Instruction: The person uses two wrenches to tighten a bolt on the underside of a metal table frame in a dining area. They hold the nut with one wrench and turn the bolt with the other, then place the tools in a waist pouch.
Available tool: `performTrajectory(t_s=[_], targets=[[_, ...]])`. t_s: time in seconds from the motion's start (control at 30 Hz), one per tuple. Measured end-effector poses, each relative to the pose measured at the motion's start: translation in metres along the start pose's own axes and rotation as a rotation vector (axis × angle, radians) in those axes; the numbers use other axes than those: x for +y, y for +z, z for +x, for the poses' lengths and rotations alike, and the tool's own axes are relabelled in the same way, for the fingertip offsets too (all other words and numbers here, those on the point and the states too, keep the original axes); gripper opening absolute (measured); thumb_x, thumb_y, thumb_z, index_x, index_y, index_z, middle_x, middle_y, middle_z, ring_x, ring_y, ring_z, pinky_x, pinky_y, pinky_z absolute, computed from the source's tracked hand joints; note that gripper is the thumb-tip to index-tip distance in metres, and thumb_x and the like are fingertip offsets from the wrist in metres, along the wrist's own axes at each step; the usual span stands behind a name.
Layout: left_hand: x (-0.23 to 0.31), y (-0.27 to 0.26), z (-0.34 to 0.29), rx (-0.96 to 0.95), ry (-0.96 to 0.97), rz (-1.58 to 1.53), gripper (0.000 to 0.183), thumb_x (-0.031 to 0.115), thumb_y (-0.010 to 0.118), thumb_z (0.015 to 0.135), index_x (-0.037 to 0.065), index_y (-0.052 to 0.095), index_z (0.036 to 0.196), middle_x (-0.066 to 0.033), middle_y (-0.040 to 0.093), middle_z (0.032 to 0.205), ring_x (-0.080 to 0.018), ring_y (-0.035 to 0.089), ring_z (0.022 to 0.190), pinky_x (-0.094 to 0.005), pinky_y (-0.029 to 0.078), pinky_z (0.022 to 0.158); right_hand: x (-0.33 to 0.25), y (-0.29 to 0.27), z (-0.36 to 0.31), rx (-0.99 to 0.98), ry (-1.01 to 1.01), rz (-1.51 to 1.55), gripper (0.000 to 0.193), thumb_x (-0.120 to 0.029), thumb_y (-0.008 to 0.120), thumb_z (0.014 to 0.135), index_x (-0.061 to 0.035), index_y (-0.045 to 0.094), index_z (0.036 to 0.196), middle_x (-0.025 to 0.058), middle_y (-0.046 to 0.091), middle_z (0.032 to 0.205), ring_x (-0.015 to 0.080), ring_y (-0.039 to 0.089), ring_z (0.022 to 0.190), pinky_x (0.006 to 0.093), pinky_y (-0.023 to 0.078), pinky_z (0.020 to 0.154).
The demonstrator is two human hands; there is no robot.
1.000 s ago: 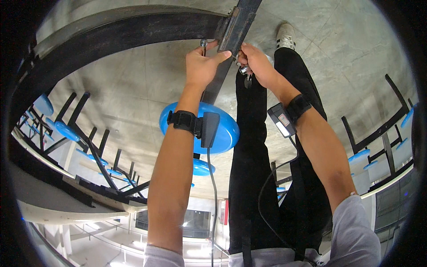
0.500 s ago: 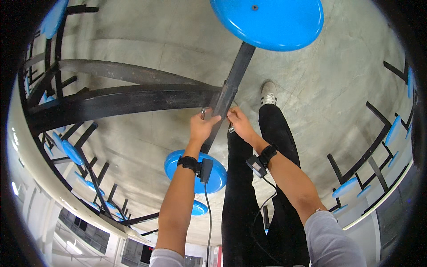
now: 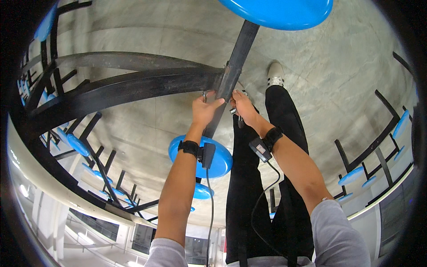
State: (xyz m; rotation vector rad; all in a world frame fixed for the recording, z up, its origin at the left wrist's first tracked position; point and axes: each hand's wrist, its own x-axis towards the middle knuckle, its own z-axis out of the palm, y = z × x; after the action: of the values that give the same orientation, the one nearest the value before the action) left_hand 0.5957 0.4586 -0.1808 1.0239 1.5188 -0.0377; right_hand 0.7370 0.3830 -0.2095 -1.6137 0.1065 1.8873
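My left hand (image 3: 204, 111) is closed at the left side of the black metal bar (image 3: 243, 44), its thumb lying against the bar. A slim shiny metal tool (image 3: 205, 95) sticks up from its fingers; its exact kind is hidden. On the bar's right side, my right hand (image 3: 245, 109) has its fingertips close to the metal. It is closed on a metal tool with a short round end (image 3: 233, 111), like a socket; the rest lies mostly under the palm. Both hands are just below the joint where a curved black beam (image 3: 133, 92) meets the bar.
One round blue seat (image 3: 284, 11) tops the bar's far end, and another blue seat (image 3: 220, 160) sits at the near end beside my left wrist. My shoe (image 3: 275, 73) rests on the grey floor. More black frames with blue seats stand left and right. Cables hang from both wrist straps.
The bar, beams and seats sit higher in the picture as the view has shifted. My hands stay at the bar, and more of the right hand's tool shows below the fingers.
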Motion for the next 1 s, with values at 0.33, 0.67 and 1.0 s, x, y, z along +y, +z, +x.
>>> performTrajectory(t_s=[0.33,0.67,1.0], targets=[[0.011,0.009,0.001,-0.013,0.029,0.08,0.055,0.022,0.079,0.068,-0.007,0.058,0.11,-0.0066,0.063,0.074,-0.0092,0.055,0.064,-0.0243,0.046,0.06,-0.035,-0.039,-0.013,0.11,-0.151,-0.774,0.041,-0.037,0.044,0.087,0.0007,0.059,0.095,0.0259,0.061,0.096,0.0419,0.056,0.096,0.0442,0.044,0.083],[-0.002,0.007,-0.001,-0.007,0.061,-0.067,0.047,0.016,0.077,0.068,-0.005,0.06,0.107,-0.0103,0.065,0.084,-0.0127,0.057,0.072,-0.028,0.046,0.064,-0.275,-0.034,-0.084,0.645,-0.744,-1.493,0.024,-0.028,0.056,0.083,-0.0041,0.054,0.087,0.0189,0.061,0.067,0.0383,0.062,0.065,0.0465,0.049,0.058],[0.001,0.017,-0.001,-0.004,0.043,0.0,0.05,0.024,0.076,0.066,-0.003,0.059,0.105,-0.0204,0.063,0.102,-0.0314,0.061,0.095,-0.0347,0.046,0.081,-0.324,-0.045,-0.01,0.562,-0.99,-1.822,0.022,-0.025,0.056,0.084,-0.0066,0.048,0.093,0.018,0.063,0.081,0.0375,0.062,0.073,0.0486,0.05,0.06]])
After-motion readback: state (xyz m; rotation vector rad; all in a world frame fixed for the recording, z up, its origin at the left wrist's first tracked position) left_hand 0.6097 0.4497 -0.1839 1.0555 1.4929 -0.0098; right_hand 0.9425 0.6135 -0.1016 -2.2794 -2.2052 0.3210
